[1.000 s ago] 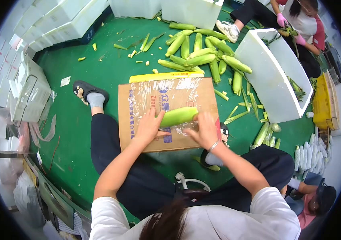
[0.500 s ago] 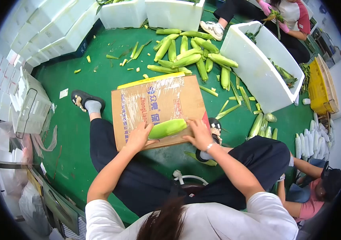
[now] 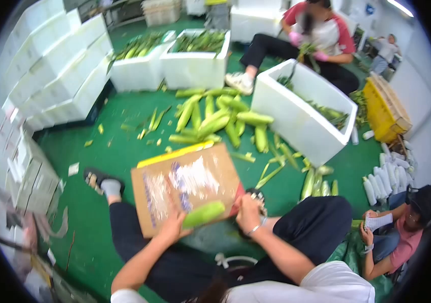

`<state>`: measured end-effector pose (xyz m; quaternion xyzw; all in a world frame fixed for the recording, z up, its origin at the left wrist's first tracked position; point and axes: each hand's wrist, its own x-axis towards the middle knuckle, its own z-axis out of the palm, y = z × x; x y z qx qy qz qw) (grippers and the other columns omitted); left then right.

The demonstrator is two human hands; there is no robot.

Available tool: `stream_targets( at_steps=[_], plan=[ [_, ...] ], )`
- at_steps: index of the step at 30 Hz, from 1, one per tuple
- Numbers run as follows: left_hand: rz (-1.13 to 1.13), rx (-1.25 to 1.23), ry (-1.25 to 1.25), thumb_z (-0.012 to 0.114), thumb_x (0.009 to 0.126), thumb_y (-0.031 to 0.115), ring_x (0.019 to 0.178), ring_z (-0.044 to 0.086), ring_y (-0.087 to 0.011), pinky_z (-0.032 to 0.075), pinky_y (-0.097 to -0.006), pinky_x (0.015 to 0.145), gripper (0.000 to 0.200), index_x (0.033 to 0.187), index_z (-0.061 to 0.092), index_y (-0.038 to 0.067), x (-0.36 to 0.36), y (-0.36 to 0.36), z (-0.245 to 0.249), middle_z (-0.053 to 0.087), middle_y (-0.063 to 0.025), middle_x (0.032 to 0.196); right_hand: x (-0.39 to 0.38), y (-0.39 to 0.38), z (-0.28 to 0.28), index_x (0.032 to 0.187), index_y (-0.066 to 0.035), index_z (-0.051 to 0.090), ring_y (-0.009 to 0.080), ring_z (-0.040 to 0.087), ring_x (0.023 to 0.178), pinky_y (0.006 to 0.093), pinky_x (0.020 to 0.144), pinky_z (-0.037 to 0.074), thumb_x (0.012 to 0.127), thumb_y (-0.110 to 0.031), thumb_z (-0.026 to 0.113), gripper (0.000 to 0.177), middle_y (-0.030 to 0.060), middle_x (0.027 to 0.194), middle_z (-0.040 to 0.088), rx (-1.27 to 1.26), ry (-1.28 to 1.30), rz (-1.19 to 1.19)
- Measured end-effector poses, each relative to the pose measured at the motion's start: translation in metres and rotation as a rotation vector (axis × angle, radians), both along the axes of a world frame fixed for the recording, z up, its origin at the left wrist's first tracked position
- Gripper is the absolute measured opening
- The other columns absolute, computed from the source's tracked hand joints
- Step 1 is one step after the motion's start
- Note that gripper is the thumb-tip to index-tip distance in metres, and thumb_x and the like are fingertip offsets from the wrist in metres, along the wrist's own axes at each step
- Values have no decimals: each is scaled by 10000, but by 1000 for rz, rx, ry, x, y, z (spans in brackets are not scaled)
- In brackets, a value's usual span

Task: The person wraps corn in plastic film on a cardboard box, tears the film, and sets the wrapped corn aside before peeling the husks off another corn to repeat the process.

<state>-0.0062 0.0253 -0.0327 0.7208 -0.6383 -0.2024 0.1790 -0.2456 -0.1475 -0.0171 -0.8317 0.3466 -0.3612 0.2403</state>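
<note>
An ear of corn (image 3: 204, 214) in pale green husk lies over the near part of a cardboard box (image 3: 161, 191) between my legs. My left hand (image 3: 173, 227) is closed on the corn's left end. Beyond its other end, at the box's right edge, my right hand (image 3: 249, 214) is closed with the fingers curled. Whatever it may hold is hidden by the fingers and some blur. Clear tape covers the box top, and a yellow strip (image 3: 175, 154) runs along its far edge.
Several husked ears (image 3: 215, 121) lie piled on the green floor past the box, with husk scraps around. A white foam box (image 3: 296, 121) stands to the right. One person (image 3: 321, 35) sits behind it; another (image 3: 402, 227) crouches at right near wrapped white ears (image 3: 390, 177).
The view has tilted up, showing more of the room. My right hand has gone from open fingers by the corn's right end to closed, farther from it.
</note>
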Motion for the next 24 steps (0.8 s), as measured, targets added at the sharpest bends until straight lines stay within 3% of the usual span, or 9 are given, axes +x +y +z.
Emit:
stream_targets(
  at_steps=[2,3,7,9,12,16,18,22,24],
  plan=[
    [-127,86,-38,799,686,319,1007,555,-449,496,-486,804,617,1166,510,62,-14,5,0,467,-279,1210,15,26,3,805,-11,496,397,520,748,447,660,419,703,75,510,135,205,773,503,124,-19,-61],
    [-159,208,-23,791,692,345,1032,540,-434,498,-482,789,608,1159,520,66,-22,7,5,512,-255,1150,18,42,-9,863,11,531,407,521,827,465,749,430,818,-24,536,57,214,848,514,199,74,45],
    [-268,97,-239,794,672,430,1024,515,-388,465,-451,825,651,1149,540,67,-11,-9,17,546,-218,1042,39,64,-26,990,-29,544,369,502,926,487,813,391,886,-229,562,226,185,974,522,78,262,65],
    [-31,-253,-155,794,673,434,990,517,-377,437,-460,841,636,1123,554,55,-8,-24,11,541,-210,1013,65,44,-15,1020,-8,543,374,505,987,495,854,391,885,-310,563,332,199,1015,537,52,324,24],
    [151,-309,-165,771,705,395,934,512,-353,412,-454,837,546,1054,575,23,9,-58,28,539,-183,986,125,-23,-10,1021,8,564,367,543,973,468,829,432,878,-325,549,363,207,1030,566,-13,394,-199],
    [28,-387,-389,752,719,382,884,514,-336,400,-436,825,473,954,577,12,10,-69,32,552,-144,913,184,-66,-36,972,-32,604,374,598,872,457,791,472,893,-303,516,296,165,893,644,-120,434,226],
    [-13,-284,-371,776,674,428,892,530,-345,409,-452,817,538,953,577,14,-3,-61,23,553,-156,903,198,-50,-42,1023,-50,604,379,599,963,463,842,464,929,-283,464,288,166,999,655,473,411,453],
    [6,-241,-354,812,611,473,909,557,-407,479,-459,817,766,1103,534,-44,-2,-57,-16,567,-215,918,182,-38,-61,1143,-69,583,395,606,951,480,878,460,938,-266,437,320,197,1090,614,381,571,864],
    [34,-199,-213,800,638,484,902,573,-414,489,-457,796,763,1105,529,-55,-9,-53,-20,579,-233,937,184,-47,-77,1169,-65,572,421,602,933,481,879,459,953,-300,419,354,248,1061,604,306,392,984]
  ],
)
